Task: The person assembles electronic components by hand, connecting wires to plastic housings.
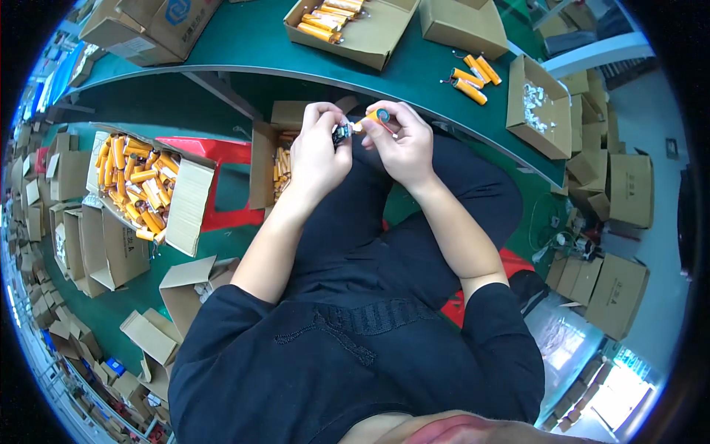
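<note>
Above my lap, close to the table's front edge, my two hands nearly meet. My right hand (405, 144) is closed around an orange cylindrical battery pack (376, 117) whose dark round end points up and to the right. In my left hand (321, 152), pinched between thumb and fingers, is a small black part (342, 134); its kind is too small to make out. Something whitish shows between the two, and I cannot tell whether it joins them.
On the green table (244, 53) stand a carton of orange packs (325, 28), several loose packs (473, 78), and a box of small white pieces (542, 111). To my left, a full carton of packs (140, 181) rests by a red stool (225, 185). Cartons crowd the floor.
</note>
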### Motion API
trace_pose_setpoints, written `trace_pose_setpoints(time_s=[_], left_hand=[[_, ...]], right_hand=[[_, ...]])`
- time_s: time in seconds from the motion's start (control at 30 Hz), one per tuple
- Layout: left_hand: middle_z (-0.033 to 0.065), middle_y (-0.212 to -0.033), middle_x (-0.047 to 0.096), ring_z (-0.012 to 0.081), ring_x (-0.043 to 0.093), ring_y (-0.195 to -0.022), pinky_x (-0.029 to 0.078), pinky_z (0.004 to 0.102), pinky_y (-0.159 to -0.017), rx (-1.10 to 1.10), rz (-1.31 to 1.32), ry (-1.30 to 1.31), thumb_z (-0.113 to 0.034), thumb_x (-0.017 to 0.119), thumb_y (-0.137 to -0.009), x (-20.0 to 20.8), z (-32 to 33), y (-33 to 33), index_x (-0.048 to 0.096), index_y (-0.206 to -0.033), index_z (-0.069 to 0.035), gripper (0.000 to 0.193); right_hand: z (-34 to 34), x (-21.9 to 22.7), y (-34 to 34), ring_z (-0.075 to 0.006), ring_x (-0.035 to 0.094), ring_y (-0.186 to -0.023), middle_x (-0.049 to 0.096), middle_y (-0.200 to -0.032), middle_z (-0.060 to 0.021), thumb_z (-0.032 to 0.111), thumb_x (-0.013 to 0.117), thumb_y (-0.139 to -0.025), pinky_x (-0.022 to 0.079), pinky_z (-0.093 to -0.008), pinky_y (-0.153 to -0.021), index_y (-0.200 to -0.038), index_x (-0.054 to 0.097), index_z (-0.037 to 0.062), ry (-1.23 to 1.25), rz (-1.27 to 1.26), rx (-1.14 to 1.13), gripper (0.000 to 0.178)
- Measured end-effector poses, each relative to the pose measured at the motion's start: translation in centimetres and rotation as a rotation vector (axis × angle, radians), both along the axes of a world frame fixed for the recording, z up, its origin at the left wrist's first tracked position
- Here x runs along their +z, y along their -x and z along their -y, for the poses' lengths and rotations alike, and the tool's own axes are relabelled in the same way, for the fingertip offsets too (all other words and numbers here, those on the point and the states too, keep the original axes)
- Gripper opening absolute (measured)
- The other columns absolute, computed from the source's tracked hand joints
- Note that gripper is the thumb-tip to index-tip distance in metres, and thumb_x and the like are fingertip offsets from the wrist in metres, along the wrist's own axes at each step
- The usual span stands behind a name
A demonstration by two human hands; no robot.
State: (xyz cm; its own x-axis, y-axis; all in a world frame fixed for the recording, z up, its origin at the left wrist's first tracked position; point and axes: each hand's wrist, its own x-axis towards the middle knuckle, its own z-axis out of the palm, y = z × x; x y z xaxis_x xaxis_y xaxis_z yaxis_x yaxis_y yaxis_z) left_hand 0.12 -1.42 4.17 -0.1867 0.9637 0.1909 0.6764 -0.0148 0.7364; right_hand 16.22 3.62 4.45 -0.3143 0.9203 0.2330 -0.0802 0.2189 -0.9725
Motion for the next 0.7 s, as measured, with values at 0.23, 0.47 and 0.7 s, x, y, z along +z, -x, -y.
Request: trace_pose_setpoints(time_s=[0.23,0.47,0.7], left_hand=[[0.0113,-0.127,0.060,0.0317,0.065,-0.107,0.055,0.0388,-0.085,-0.163,0.350,-0.159,-0.007,0.069,-0.089,-0.3,0.3,1.2,0.071,-0.105,-0.004,0.017],[0.0103,-0.130,0.063,0.0286,0.066,-0.111,0.057,0.0342,-0.086,-0.153,0.163,-0.241,-0.012,0.077,-0.087,1.0,0.2,1.3,0.077,-0.101,-0.005,0.015],[0.0078,-0.125,0.065,0.0251,0.070,-0.100,0.058,0.0326,-0.079,-0.137,0.049,-0.297,-0.012,0.079,-0.084,1.4,0.1,0.7,0.076,-0.096,-0.006,0.014]], right_hand=[[-0.1,1.6,-0.9,-0.0140,0.067,-0.068,0.066,-0.098,-0.0107,-0.002,0.071,-0.095,0.058,-0.0232,-0.061,-0.115,0.065,-0.0038,0.092,-0.136,-0.014,0.021],[-0.2,1.2,-0.6,-0.0141,0.067,-0.068,0.067,-0.101,-0.0118,-0.001,0.071,-0.095,0.058,-0.0229,-0.063,-0.116,0.065,-0.0041,0.040,-0.130,0.004,0.022],[0.0,0.7,-0.6,-0.0142,0.067,-0.070,0.069,-0.105,-0.0150,0.003,0.070,-0.098,0.057,-0.0222,-0.062,-0.119,0.063,-0.0041,-0.021,-0.056,-0.002,0.023]])
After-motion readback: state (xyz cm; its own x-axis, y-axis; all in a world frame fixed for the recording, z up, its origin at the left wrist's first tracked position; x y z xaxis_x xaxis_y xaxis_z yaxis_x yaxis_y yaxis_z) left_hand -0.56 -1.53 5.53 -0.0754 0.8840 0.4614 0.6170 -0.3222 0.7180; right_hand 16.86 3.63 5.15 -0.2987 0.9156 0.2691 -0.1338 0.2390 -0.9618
